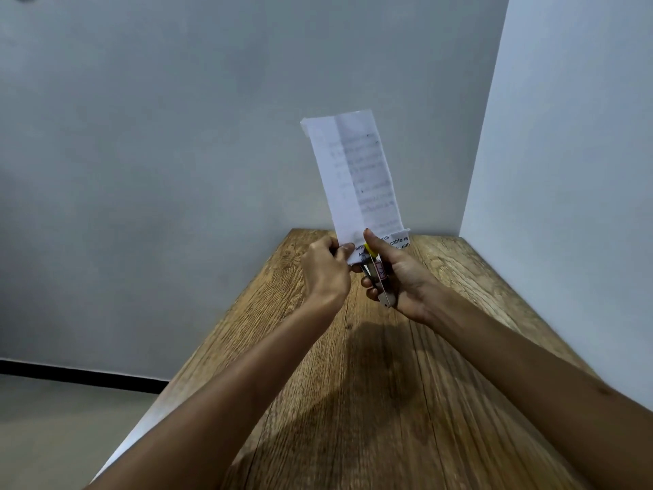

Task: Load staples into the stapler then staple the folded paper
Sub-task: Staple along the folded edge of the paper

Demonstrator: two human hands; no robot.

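Stapler (377, 277) sits gripped in the right hand (403, 277), its mouth over the bottom edge of the folded paper (357, 178), which the left hand (327, 267) pinches upright above the counter (459, 348). Stapling step; a firm squeeze comes next.

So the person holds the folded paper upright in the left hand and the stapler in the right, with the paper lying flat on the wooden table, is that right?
Not quite. The head view shows the folded paper is not lying on the wooden table; it is held up in the air, upright, above the table. The rest stands: the left hand pinches its lower edge and the right hand holds the stapler at that edge.
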